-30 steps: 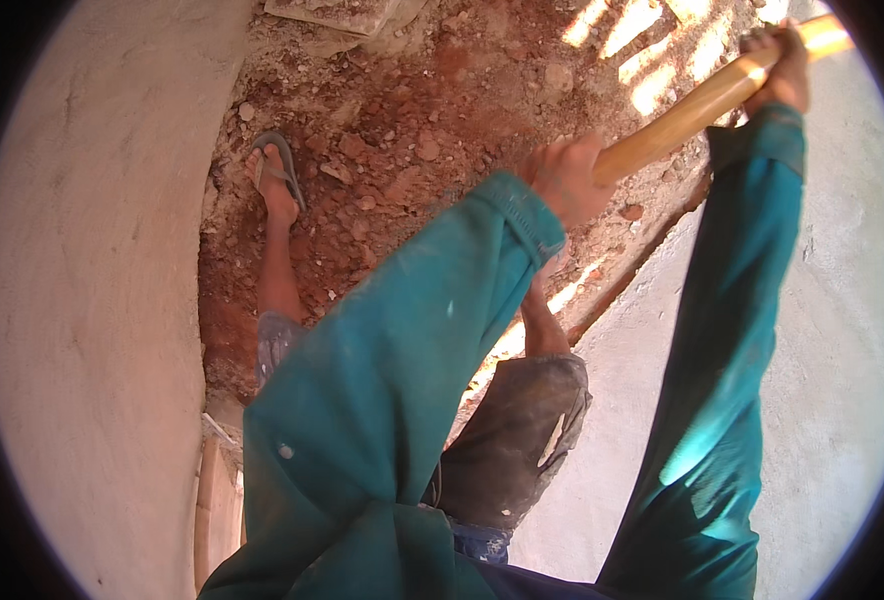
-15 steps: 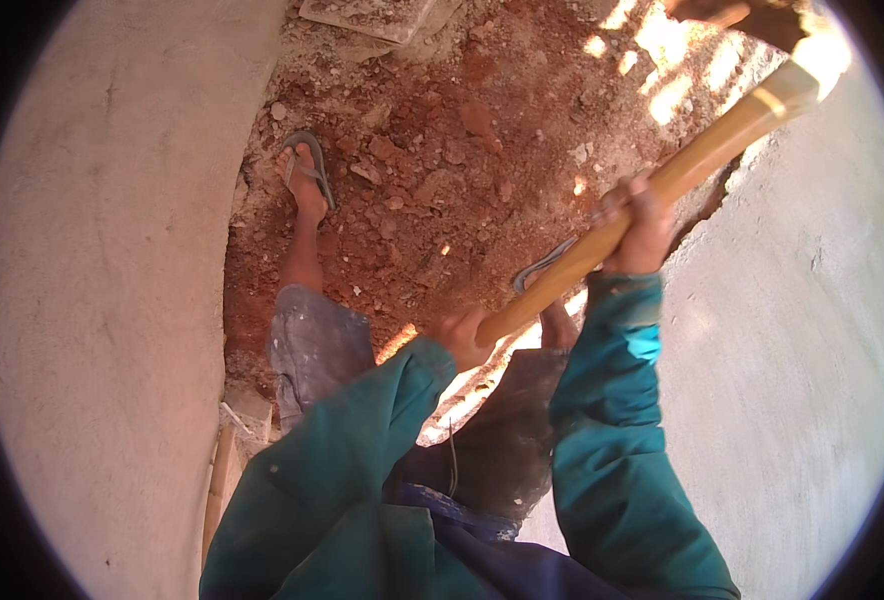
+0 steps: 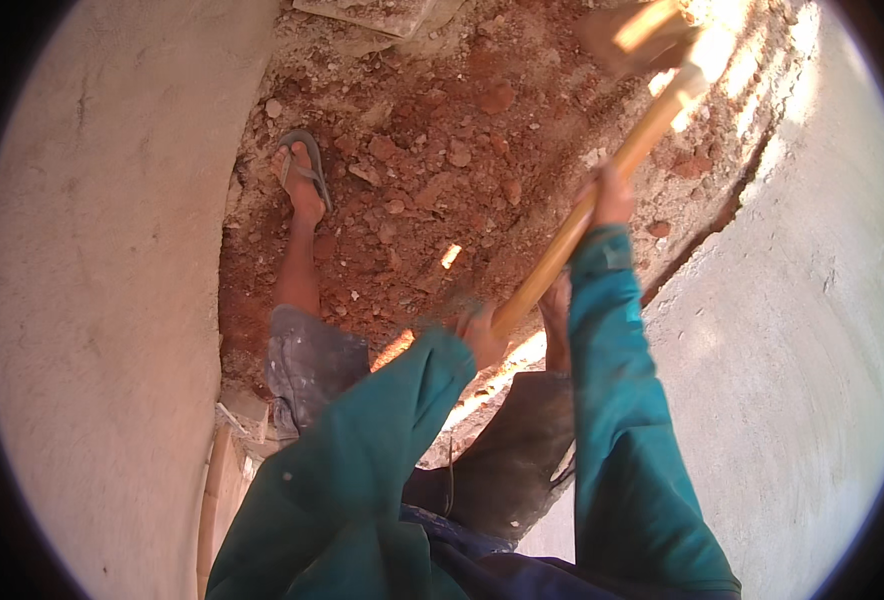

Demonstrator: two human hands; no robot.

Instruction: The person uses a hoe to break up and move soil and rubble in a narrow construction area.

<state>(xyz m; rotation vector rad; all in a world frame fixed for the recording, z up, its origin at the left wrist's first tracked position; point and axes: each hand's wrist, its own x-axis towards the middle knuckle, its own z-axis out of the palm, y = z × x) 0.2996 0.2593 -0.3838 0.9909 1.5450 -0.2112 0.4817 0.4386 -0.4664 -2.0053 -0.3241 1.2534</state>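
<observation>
A hoe with a thick wooden handle slants from between my legs up to the far right. Its broad metal blade is smeared by motion and hangs over the loose soil. Around the lower end of the handle my left hand is closed. Farther up the shaft, my right hand grips it with the fingers wrapped round. Red, crumbly soil with lumps and small stones lies under the tool. Whether the blade touches the ground I cannot tell.
Plastered walls rise at the left and right. A flat slab lies at the far edge of the soil. My left foot in a flip-flop stands on the soil. Pale boards lean by the left wall.
The hoe's head has swung down and to the left, bringing its blade into view. My right hand has moved slightly left with the handle; my left hand has shifted a little right.
</observation>
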